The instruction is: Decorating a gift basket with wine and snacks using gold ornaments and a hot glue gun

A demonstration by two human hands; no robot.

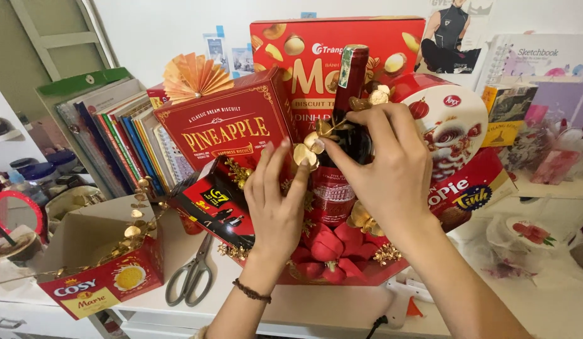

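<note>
Bottle [342,157]: standing upright mid-basket, between the red boxes.
Gold sprig [311,145]: lying against the bottle's left side.
Left hand [276,204]: fingers together, pinching the sprig.
Right hand [385,169]: closing around the bottle, steadying it.
Doing it well: pressing lightly, keeping the bottle from tipping.

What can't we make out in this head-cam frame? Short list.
- Bottle: head view, lower label and base hidden by both hands.
- Left hand and right hand: whether the fingertips pinch the gold leaf sprig or only touch it is unclear.
- Open box: contents hidden by its flaps.
- Scissors: blade tips hidden under the dark packet.
</note>
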